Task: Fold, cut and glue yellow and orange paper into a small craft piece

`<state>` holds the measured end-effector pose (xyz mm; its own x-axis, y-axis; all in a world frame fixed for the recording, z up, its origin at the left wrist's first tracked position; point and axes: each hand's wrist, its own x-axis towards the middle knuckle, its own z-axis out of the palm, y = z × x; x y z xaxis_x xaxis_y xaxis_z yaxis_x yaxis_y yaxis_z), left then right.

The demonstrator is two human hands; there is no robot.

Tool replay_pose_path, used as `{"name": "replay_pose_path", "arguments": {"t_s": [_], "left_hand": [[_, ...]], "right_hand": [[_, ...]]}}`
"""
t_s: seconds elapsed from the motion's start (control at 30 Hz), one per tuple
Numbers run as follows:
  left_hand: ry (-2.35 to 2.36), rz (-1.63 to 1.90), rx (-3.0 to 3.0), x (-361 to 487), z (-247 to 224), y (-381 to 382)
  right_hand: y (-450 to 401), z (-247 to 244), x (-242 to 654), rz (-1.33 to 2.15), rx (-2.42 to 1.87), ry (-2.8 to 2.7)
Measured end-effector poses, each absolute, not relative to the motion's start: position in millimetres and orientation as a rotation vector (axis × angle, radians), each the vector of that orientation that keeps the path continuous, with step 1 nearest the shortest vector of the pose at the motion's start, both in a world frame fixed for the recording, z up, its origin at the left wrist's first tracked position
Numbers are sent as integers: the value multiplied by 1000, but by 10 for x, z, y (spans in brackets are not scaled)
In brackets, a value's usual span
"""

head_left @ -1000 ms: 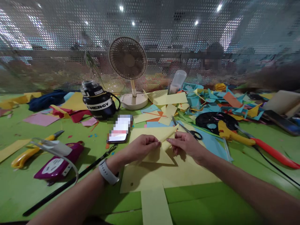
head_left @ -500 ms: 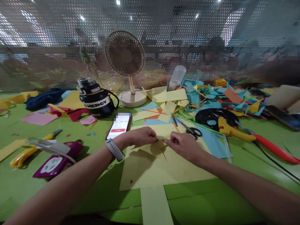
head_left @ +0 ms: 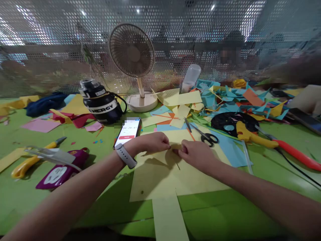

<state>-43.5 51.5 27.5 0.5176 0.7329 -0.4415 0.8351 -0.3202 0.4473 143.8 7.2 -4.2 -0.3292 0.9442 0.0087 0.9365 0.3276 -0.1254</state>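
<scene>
My left hand (head_left: 157,142), with a grey watch band (head_left: 126,156) at the wrist, is closed in a pinch. Facing it, my right hand (head_left: 197,154) is closed too, thumb against the curled fingers. Between the fingertips is a piece of pale yellow paper (head_left: 176,146), its edge partly hidden by the left hand. Both hands are just above a large pale yellow sheet (head_left: 195,179), on which their shadows fall. A pale yellow strip (head_left: 167,214) extends from the sheet's near edge. Black scissors (head_left: 209,139) lie open beyond my right hand.
A phone (head_left: 128,131) showing a timer lies by my left wrist. Behind stand a black bottle (head_left: 101,110) and a fan (head_left: 141,102). A yellow glue gun (head_left: 253,139), a red-handled cutter (head_left: 298,155) and paper scraps (head_left: 225,97) are rightward; a yellow cutter (head_left: 30,164) lies left.
My view has tilted and shifted slightly. My hands remain close together, with a slightly wider gap between the fingertips. The phone's timer has advanced.
</scene>
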Motion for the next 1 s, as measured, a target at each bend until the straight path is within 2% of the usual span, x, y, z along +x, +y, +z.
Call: {"name": "replay_pose_path", "arguments": {"t_s": [0.1,0.17,0.3,0.47,0.6,0.83,1.0], "left_hand": [[1439,-133,2298,-373,319,324],[1615,-24,2614,-347,298,146],[1432,103,2941,-371,125,-173],[1268,168,2995,-448,-55,-328],[1252,80,2992,-456,-47,-340],[1285,133,2941,-453,-33,-357],[1181,94,2874,-471,-3,-368]], "right_hand": [[64,-54,1430,80,-1765,-2532],[66,-64,1426,54,-1760,-2538],[74,-68,1423,80,-1727,-2519],[68,-37,1432,179,-1701,-2500],[73,-21,1437,224,-1709,-2494],[102,-16,1444,296,-1741,-2485],[184,53,1530,520,-1729,-2416]]}}
